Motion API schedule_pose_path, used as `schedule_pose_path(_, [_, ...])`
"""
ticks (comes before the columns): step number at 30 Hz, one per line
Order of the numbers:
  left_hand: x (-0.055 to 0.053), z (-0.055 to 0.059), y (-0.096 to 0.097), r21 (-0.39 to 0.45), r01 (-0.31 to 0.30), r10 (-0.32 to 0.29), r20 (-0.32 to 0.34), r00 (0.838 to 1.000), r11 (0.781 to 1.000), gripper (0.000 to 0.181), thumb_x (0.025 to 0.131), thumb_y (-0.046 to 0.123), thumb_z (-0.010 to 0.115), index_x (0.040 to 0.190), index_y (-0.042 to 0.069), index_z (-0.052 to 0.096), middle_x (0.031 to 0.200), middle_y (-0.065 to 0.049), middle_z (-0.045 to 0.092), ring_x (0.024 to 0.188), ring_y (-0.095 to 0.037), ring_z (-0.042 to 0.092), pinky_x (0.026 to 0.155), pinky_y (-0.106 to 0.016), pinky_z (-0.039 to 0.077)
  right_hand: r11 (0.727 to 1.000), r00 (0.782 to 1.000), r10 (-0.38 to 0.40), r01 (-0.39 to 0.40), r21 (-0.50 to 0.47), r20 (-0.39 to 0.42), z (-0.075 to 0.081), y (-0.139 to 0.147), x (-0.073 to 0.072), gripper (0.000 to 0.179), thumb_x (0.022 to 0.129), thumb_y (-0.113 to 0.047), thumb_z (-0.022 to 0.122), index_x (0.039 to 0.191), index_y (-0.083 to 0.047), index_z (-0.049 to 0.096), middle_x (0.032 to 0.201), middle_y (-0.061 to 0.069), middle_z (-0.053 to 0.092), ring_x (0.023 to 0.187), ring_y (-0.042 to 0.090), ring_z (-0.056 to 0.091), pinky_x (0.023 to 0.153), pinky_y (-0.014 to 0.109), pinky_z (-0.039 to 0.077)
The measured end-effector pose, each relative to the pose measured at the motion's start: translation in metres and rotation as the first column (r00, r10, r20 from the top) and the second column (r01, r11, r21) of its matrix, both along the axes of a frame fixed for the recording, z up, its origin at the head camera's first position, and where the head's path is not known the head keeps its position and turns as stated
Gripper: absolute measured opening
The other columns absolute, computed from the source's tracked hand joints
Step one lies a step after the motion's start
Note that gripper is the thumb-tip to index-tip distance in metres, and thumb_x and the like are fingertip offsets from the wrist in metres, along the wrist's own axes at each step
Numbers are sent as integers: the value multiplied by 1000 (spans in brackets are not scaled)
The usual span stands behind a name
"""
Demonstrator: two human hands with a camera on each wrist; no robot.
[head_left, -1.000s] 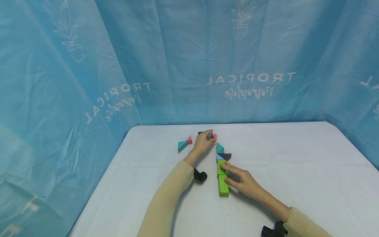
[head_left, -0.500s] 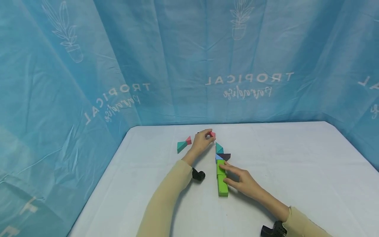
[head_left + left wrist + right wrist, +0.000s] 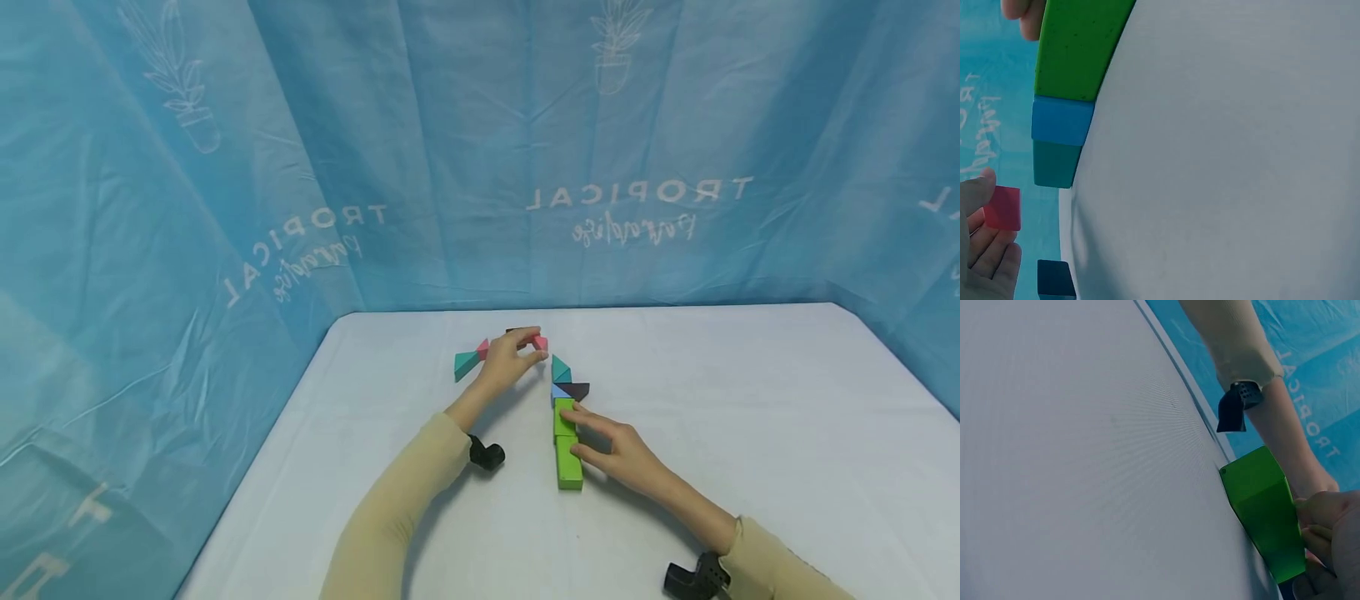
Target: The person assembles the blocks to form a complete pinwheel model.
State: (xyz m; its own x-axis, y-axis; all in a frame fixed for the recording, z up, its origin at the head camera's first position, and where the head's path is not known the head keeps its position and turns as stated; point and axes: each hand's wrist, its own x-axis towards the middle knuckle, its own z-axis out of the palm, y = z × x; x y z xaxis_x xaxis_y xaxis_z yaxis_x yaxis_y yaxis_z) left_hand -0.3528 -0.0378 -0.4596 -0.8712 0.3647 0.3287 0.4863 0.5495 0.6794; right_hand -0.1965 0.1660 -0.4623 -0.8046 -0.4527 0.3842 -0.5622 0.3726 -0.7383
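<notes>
In the head view my left hand (image 3: 508,360) is at the far part of the table. It pinches a red block (image 3: 1002,209) between thumb and fingers, as the left wrist view shows. Nearer me runs a row of blocks: a teal pair of triangles (image 3: 560,370), a blue triangle (image 3: 559,392), a black block (image 3: 576,390) and two green blocks (image 3: 565,417), (image 3: 569,463). My right hand (image 3: 628,457) is at the right side of the green blocks. Its loosely extended fingers touch them or lie just over them; the exact contact is unclear.
Left of my left hand lie a teal wedge (image 3: 465,364) and a small red triangle (image 3: 483,349), partly covered by the hand. A dark block (image 3: 512,331) shows behind that hand. Blue printed cloth (image 3: 465,167) hangs around the white table (image 3: 750,400).
The left forearm and wrist have swung slightly left, while the fingers keep the red block at almost the same spot. The right hand and the block row stay put; the head view shifts slightly.
</notes>
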Motion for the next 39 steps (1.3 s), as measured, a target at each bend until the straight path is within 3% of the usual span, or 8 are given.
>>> schedule_pose_path(7, [11, -2, -4, -27, 11, -11, 10, 1000, 1000, 45, 87, 23, 69, 127, 4, 59, 126, -9, 59, 112, -22, 58, 92, -25, 47, 1000, 1000, 7, -7, -3, 18, 1, 0, 0, 44, 86, 0, 67, 127, 7, 54, 136, 29, 42, 125, 44, 39, 98, 57, 34])
schedule_pose_path(16, [17, -16, -6, -38, 39, -39, 3, 999, 999, 43, 86, 21, 71, 123, 1, 61, 118, -10, 63, 107, -21, 60, 90, -25, 48, 1000, 999, 4, -3, -11, 34, 2, 0, -1, 44, 86, 0, 66, 127, 8, 54, 137, 29, 41, 126, 45, 38, 99, 58, 33])
schedule_pose_path(21, [19, -22, -7, -60, 30, -31, -13, 999, 998, 42, 86, 21, 71, 122, 2, 62, 111, -8, 66, 105, -20, 61, 90, -27, 48, 1000, 999, 9, -8, -20, 42, 2, -1, 0, 44, 86, 0, 66, 127, 8, 53, 137, 30, 41, 126, 46, 37, 99, 60, 32])
schedule_pose_path(34, [18, -29, -6, -48, 25, -28, -67, 997, 999, 42, 84, 21, 72, 120, 1, 62, 112, -9, 65, 103, -19, 61, 90, -28, 48, 1000, 999, 6, -5, -26, 53, 3, 0, 1, 44, 86, 0, 66, 127, 8, 53, 137, 29, 41, 127, 44, 37, 99, 59, 31])
schedule_pose_path(39, [19, -29, -6, -53, 34, -37, -55, 998, 998, 47, 84, 24, 73, 124, 2, 60, 118, -9, 63, 108, -19, 60, 93, -28, 46, 1000, 999, 8, -7, -26, 54, 2, -1, 0, 44, 86, 0, 66, 128, 8, 53, 137, 29, 41, 127, 45, 37, 99, 60, 31])
